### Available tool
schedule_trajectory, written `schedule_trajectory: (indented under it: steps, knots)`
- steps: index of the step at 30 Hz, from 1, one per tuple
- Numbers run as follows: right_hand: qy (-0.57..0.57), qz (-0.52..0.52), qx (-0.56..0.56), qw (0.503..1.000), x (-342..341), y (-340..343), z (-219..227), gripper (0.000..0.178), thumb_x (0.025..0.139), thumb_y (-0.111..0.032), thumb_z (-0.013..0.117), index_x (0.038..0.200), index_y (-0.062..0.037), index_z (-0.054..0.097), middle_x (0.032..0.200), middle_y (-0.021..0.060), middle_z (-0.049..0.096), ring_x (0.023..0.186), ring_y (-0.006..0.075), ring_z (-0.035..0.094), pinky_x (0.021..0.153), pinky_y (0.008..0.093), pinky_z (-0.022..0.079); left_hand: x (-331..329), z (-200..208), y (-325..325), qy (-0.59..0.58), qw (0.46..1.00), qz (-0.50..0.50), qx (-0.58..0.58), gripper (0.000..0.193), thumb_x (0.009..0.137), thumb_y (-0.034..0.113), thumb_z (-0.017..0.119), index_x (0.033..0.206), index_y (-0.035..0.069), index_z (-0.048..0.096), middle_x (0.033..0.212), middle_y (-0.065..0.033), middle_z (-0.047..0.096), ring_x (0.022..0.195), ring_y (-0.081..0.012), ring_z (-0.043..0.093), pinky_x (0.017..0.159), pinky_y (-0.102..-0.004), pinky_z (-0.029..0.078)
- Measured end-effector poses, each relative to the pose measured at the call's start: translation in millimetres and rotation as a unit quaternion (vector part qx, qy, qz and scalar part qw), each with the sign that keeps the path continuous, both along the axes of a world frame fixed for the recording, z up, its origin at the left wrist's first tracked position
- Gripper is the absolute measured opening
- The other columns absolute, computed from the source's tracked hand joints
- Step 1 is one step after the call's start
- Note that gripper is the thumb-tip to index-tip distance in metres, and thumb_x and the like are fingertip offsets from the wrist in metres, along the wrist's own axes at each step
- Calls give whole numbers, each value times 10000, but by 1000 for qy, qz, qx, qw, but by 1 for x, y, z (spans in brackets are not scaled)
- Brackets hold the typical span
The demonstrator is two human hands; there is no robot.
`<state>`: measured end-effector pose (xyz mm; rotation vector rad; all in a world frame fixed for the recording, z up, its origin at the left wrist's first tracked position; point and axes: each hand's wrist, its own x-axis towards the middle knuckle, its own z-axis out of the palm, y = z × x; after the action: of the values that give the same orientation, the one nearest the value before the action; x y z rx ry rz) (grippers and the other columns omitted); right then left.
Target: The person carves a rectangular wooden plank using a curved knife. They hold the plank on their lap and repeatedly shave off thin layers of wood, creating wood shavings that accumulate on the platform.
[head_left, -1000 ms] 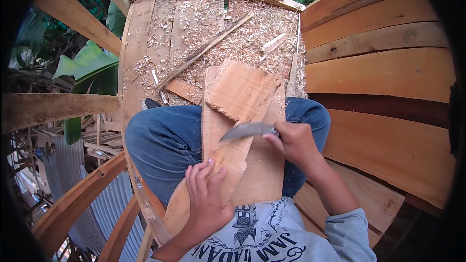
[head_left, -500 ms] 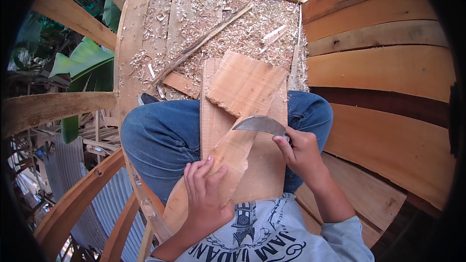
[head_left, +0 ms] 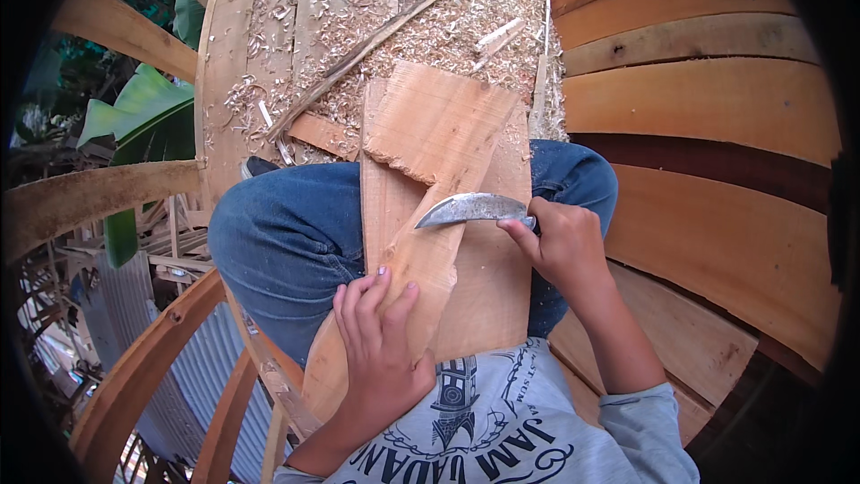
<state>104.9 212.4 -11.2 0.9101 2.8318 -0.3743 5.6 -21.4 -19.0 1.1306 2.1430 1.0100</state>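
A shaped piece of light wood (head_left: pixel 430 251), with a wide square head, a narrow neck and a broad lower end, lies slantwise across my lap. Beneath it is a flat board (head_left: pixel 493 296) between my legs. My left hand (head_left: pixel 381 354) lies on the lower end, fingers stretched out and a little apart over its face. My right hand (head_left: pixel 569 237) is closed round the dark handle of a knife with a curved blade (head_left: pixel 475 208). The blade crosses the narrow neck, its tip pointing left. Whether the edge touches the wood, I cannot tell.
Wood shavings (head_left: pixel 340 22) cover the plank floor ahead. A long thin stick (head_left: pixel 363 49), a short board offcut (head_left: pixel 324 135) and pale splinters (head_left: pixel 499 40) lie there. A plank wall (head_left: pixel 699 99) stands on the right, wooden slats (head_left: pixel 148 367) on the left.
The knife has turned in my right hand, so more of the blade's flat side shows, and its tip is lower and farther left. The view has shifted slightly; my left hand stays on the wood.
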Motion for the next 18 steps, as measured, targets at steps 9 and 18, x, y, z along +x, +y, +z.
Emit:
schedule_trajectory:
  steps: [9, 18]
  knots:
    - [26, -203, 53, 977, 2, 72, 34, 544, 921, -496, 572, 705, -2, 642, 613, 228, 603, 620, 419, 629, 552, 464, 500, 5, -2, -9, 17, 1000, 6, 0, 716, 535, 24, 639, 1232, 21, 478, 1316, -235, 381, 1231, -448, 373, 1072, -627, 223]
    - [-37, -21, -2, 999, 1, -11, 15, 475, 852, -460, 669, 633, -43, 603, 566, 161, 585, 543, 354, 609, 504, 427, 476, 2, -3, -3, 32, 999, -24, -24, 739, 568, 62, 663, 1277, 34, 458, 1336, -231, 374, 1233, -435, 368, 1060, -645, 219]
